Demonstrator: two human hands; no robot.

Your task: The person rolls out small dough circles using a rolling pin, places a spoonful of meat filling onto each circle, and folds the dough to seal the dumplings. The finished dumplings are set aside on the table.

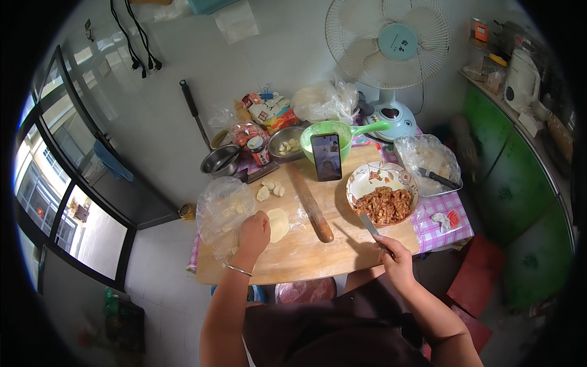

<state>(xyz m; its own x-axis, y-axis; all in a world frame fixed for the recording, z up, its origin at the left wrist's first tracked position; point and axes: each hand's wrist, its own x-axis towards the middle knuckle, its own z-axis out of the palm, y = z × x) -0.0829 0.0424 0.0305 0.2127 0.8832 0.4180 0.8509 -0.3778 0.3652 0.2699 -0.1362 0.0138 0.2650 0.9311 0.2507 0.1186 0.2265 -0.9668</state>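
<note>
My left hand (255, 231) is at the left edge of a flat round dough wrapper (278, 225) on the wooden board (257, 270); its curled fingers hide whether it pinches the dough. Beside it a clear plastic bag (220, 202) lies over pale dough pieces. My right hand (395, 257) holds a flat metal blade (368, 224) by its handle, the tip near the rim of a flowered bowl (355, 176) with minced filling (385, 205). A wooden rolling pin (309, 202) lies between my hands. Several small dough lumps (270, 189) sit behind the wrapper.
A phone (326, 157) leans upright against a green handled bowl (346, 137). Behind the board are a metal bowl with garlic cloves (288, 143), a jar (258, 150), a saucepan (220, 160) and a cleaver (262, 172). At right, a bagged tray (429, 160) carries a black-handled knife (438, 178).
</note>
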